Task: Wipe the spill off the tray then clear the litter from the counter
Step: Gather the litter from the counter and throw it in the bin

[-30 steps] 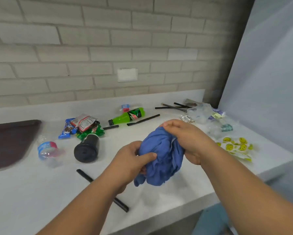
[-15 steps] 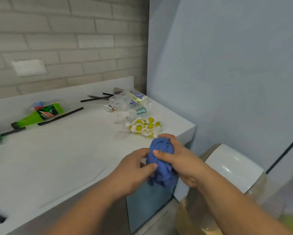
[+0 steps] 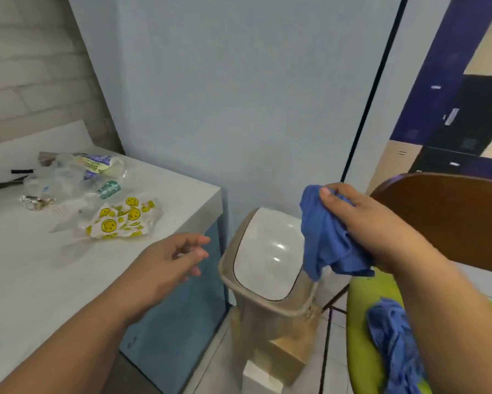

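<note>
Since a second ago you have turned right, away from the tray and toward the bin, and your left hand has let go of the blue cloth. That hand now hangs open, fingers loosely spread, over the corner of the desk. Your right hand alone grips the bunched cloth, held up between the bin and the chair, where another blue cloth lies on the green seat.

Wiping looks done, and you seem to be putting the cloth aside. Litter is still on the desk: the smiley wrapper and clear plastic wrappers behind it. Next, drop the cloth, then reach with the free left hand for the smiley wrapper and carry it to the bin, whose swing lid needs a push.
</note>
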{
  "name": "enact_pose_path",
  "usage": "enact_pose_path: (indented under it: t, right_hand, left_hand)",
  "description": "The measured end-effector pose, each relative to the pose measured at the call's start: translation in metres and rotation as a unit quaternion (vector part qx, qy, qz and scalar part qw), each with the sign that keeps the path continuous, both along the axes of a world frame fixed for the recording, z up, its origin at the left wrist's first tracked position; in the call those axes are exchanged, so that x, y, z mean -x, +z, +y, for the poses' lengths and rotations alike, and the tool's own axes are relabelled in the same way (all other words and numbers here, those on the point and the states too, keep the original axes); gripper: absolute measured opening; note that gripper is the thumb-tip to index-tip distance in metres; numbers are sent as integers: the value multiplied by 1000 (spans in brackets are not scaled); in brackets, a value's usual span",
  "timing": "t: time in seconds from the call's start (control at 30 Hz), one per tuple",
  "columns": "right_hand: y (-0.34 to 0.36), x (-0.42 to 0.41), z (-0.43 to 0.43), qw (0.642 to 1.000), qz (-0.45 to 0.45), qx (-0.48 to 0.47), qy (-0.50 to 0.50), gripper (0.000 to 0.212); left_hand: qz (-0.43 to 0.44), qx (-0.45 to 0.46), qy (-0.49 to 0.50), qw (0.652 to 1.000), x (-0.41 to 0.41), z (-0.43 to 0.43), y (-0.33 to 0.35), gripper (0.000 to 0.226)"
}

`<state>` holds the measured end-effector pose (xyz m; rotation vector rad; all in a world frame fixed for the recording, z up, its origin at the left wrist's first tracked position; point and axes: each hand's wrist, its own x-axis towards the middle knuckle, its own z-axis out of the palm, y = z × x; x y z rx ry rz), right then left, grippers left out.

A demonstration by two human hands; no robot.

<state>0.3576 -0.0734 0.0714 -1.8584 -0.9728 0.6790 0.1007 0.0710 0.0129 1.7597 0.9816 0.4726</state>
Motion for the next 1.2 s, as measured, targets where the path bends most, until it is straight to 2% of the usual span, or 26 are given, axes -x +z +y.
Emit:
enact_pose_path:
  t: [0.1, 0.17, 0.23, 0.33, 0.4, 0.47, 0.53, 0.57, 0.63, 0.7, 0.77, 0.83, 0.9, 1.0, 1.07, 1.2]
  right_hand:
    - [-22, -37, -30, 980, -101, 161, -51, 30]
    - [-57, -59, -48, 936, -163, 307, -56, 35]
    - [-104, -78, -66, 896, -182, 401, -57, 37]
    - [-174, -91, -94, 848, -177, 498, -49, 50]
    - [-203, -83, -107, 829, -149, 538, -29, 66]
    - [-217, -74, -115, 814, -137, 564, -10, 82]
    - [-213, -73, -112, 801, -143, 581, -7, 88]
    - [-204, -75, -105, 804, -149, 575, -18, 87]
    - [-175, -80, -81, 835, -183, 515, -59, 82]
    - [-137, -78, -49, 890, -225, 384, -99, 76]
    - [-98, -64, -17, 941, -241, 207, -114, 67]
    - [-62, -40, 13, 962, -250, 84, -78, 54]
    - [-40, -11, 40, 968, -250, 6, -13, 39]
    - [-30, 30, 77, 970, -214, -56, 101, 22]
    - [-33, 55, 99, 967, -182, -60, 169, 17]
    - [-44, 99, 137, 940, -194, -41, 278, 14]
  left_hand:
    - [6, 7, -32, 999, -17, -2, -5, 19]
    - [9, 11, -44, 999, -25, -3, -9, 19]
    - [13, 14, -54, 998, -32, -4, -12, 20]
    - [22, 9, -70, 997, -36, -5, -12, 20]
    - [27, 9, -74, 997, -35, -4, -13, 20]
    - [29, 10, -67, 997, -30, 0, -12, 20]
    - [32, 12, -58, 998, -23, 4, -12, 20]
    - [33, 12, -51, 998, -19, 6, -12, 20]
    - [35, 11, -34, 999, -9, 11, -12, 20]
    - [36, 10, -12, 999, 0, 15, -10, 19]
    - [32, 9, 11, 999, 10, 19, -8, 19]
    - [28, 5, 33, 999, 21, 21, -6, 19]
    - [26, 1, 58, 998, 35, 22, -5, 20]
    - [31, 0, 102, 994, 61, 22, -4, 19]
    - [39, -3, 132, 990, 81, 20, -4, 19]
    - [45, -6, 212, 976, 129, 11, -6, 19]
